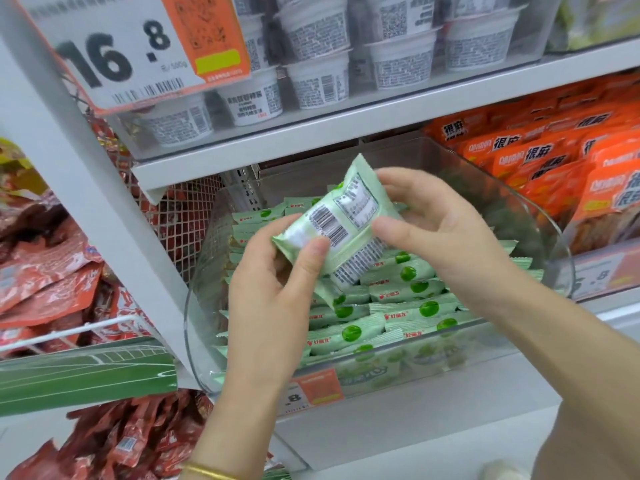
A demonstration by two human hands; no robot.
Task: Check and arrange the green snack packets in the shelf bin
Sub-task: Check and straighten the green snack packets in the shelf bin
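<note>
Packet (341, 220) of green snack — barcode side up — is held tilted above the clear shelf bin (554, 237), pinched at its left end by the left hand (273, 282) and at its right edge by the right hand (440, 223). Green packets (398, 306) are stacked inside the bin.

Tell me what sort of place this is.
Most likely a shop's snack aisle. A price tag reading 16.8 hangs at the top left, a clear bin holds a heap of green snack packets, and white cups stand stacked on the shelf above.
</note>
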